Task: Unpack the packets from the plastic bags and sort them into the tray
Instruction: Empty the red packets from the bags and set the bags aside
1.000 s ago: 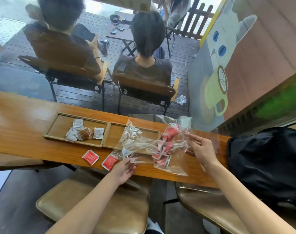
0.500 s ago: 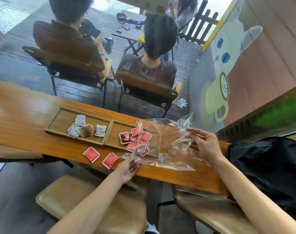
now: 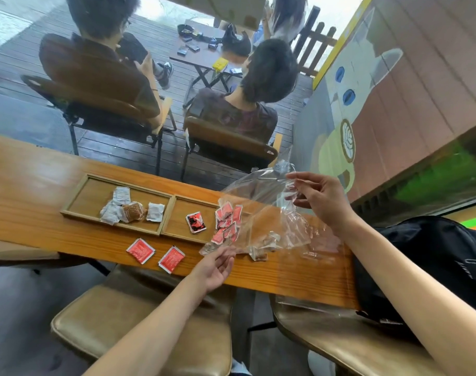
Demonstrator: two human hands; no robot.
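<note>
Overhead, crinkled clear plastic bag [image 3: 261, 196] in right hand [image 3: 322, 198]

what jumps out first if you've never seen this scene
The clear plastic bag, lifted by the right hand over the right end of the wooden tray, with red packets spilled beneath it. Two more red packets lie on the counter, in front of the tray, beside the left hand.

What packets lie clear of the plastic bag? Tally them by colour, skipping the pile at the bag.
White packets: 3
Brown packet: 1
Red packets: 3, two on the table, one red-and-black in the tray
Total: 7
</note>
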